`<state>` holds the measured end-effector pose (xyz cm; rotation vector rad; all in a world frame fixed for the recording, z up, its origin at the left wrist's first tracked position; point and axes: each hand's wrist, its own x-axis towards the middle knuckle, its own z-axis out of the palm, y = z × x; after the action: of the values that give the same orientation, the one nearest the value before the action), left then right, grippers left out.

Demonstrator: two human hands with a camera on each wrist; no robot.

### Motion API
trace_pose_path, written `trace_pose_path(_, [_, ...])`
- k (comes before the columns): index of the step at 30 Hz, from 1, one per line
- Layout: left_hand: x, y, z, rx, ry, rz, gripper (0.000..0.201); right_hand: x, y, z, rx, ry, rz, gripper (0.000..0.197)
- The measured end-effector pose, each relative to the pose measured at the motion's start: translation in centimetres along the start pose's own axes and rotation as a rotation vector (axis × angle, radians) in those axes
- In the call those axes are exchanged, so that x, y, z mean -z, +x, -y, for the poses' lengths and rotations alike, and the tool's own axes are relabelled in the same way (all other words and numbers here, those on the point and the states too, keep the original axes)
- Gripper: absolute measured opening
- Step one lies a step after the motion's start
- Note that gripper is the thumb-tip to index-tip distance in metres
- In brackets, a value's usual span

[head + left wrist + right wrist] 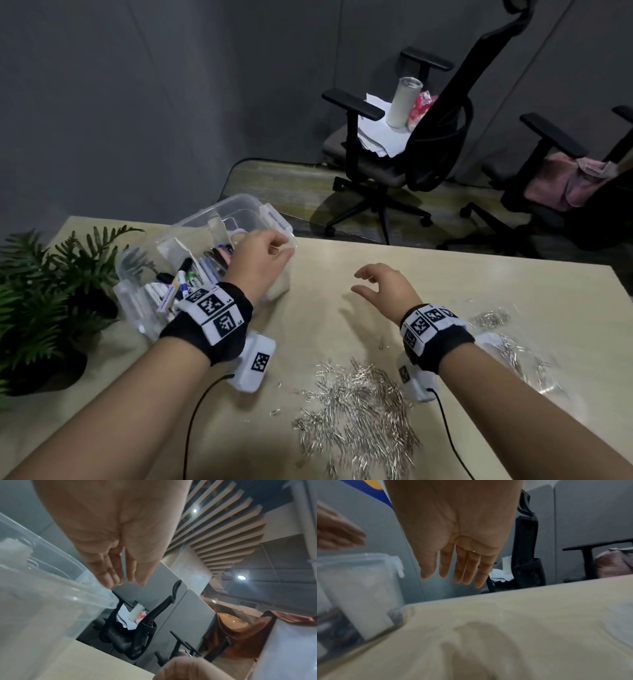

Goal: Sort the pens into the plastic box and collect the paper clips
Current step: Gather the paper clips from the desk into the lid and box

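Holding pens [178,284], plastic box [239,209] tilted; left hand [260,260], right hand [383,287] relaxed, empty.

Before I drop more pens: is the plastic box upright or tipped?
Tipped: the plastic box leans on the table, markers inside slanting.

Beige table [479,294] w/ plastic box [219,222], clips [359,404], plant [51,274]

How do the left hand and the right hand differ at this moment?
The left hand is at the rim of the clear plastic box, while the right hand hovers over the bare table, away from the box. In the head view the left hand's fingers look bent together toward the thumb; the right hand's fingers are spread and relaxed. Both hands appear to hold nothing, both wear marked wristbands, and neither touches the paper clips.
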<state>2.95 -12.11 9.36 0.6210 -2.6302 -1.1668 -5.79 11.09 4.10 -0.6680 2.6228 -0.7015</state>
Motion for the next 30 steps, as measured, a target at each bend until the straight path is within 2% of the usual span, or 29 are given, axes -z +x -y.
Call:
trace_pose_path(3, [-1.5, -2.1, -1.5, -0.069, -0.111, 0.048, 0.017, -1.2, -2.6, -3.1, -0.081, -0.077, 0.12, 0.043])
trace_pose_path(7, [-5.7, -5.6, -0.7, -0.019, -0.029, 0.275, 0.03, -3.3, -5.9, -5.8, -0.154, -0.1, 0.295, 0.059])
trace_pose_path(10, [-9.1, -9.0, 1.5, 0.054, 0.135, 0.478, 0.046, -4.9, -8.2, -7.2, -0.117, -0.138, 0.393, 0.069])
trace_pose_path(14, [-12.6, -13.7, 3.8, 0.061, 0.227, 0.597, 0.063, -6.3, -11.3, -8.0, 0.017, -0.141, 0.407, 0.068])
trace_pose_path(19, [-14.6, -15.2, 4.2, -0.004, 0.158, 0.637, 0.065, -5.9, -13.4, -8.5, 0.107, -0.039, 0.353, 0.056])
trace_pose_path(22, [-15.1, -14.9, 3.9, -0.012, 0.181, 0.616, 0.08, -5.4, -13.2, -9.0, 0.023, -0.051, 0.29, 0.074])
trace_pose_path(25, [-16.0, -14.6, 3.4, -0.008, 0.245, 0.616, 0.099, -6.0, -12.8, -8.9, -0.061, -0.109, 0.323, 0.093])
trace_pose_path(27, [-16.7, -14.5, 3.1, -0.032, 0.298, 0.621, 0.098, -6.4, -12.6, -8.7, -0.075, -0.106, 0.347, 0.089])
trace_pose_path(30, [-18.0, -14.3, 2.6, -0.06, 0.338, 0.609, 0.085, -6.8, -12.0, -8.6, -0.099, -0.057, 0.349, 0.076])
